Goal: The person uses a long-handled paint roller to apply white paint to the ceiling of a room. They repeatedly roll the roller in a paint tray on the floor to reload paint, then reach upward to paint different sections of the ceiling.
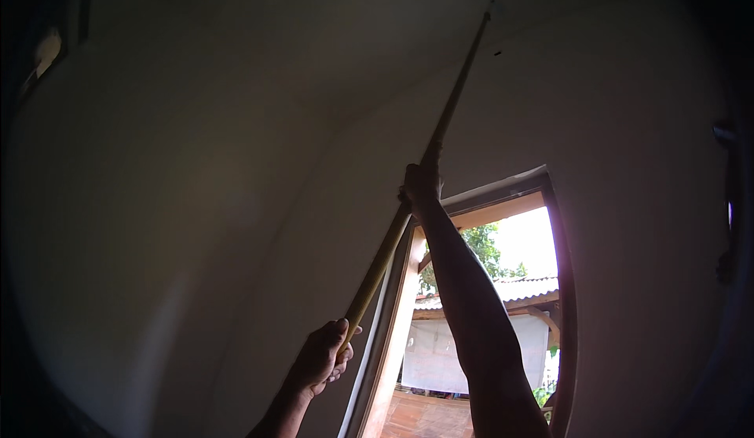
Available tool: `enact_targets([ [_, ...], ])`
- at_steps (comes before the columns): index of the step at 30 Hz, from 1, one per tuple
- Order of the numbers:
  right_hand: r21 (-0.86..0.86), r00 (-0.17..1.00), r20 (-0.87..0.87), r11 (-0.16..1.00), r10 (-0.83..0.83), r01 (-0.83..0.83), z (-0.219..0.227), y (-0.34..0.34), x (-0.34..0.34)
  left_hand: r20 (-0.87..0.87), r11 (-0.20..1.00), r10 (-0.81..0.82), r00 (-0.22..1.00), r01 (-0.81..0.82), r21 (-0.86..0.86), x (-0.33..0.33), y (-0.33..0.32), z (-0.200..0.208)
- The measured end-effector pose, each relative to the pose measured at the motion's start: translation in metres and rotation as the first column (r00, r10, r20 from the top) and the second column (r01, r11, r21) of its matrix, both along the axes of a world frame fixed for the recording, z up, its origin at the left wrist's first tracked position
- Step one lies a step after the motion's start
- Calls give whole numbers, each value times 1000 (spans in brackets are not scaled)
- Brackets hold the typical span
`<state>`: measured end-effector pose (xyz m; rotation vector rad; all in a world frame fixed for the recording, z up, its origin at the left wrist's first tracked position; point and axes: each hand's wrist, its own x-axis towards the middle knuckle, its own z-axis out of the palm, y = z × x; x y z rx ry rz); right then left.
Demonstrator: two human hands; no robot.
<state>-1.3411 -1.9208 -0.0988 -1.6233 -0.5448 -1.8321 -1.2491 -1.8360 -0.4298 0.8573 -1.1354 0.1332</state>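
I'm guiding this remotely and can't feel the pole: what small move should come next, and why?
Probably a slow, slight upward nudge of the pole to check for contact: its tip looks close to the ceiling, but whether it touches is too dim to tell. The right grip and the left grip lower down are closed around the pole, which should steady it.
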Motion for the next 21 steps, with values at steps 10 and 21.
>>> enact_targets([
  [10,-15,998,30,999,53,-52,28,-76,-158,6,994,-107,994,107,5,-142,-81,35],
  [21,-40,1000,5,999,-11,11,64,-117,-231,148,971,-218,965,229,-62,-203,-134,66],
])
